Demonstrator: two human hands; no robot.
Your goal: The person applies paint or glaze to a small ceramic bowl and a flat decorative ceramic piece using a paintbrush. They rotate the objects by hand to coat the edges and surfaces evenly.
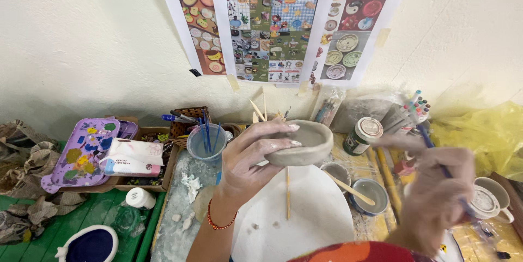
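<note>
Your left hand grips the clay bowl raised, mouth tilted away; your right hand, well apart rightward, pinches a blurred brush.

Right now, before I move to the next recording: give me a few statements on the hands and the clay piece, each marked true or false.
1. The left hand holds a grey clay bowl. True.
2. The right hand is empty. False: it holds a blue-handled brush.
3. The purple paint palette lies on the left. True.
4. The plastic cup holds no brushes. False: blue-handled ones stand in it.
</note>
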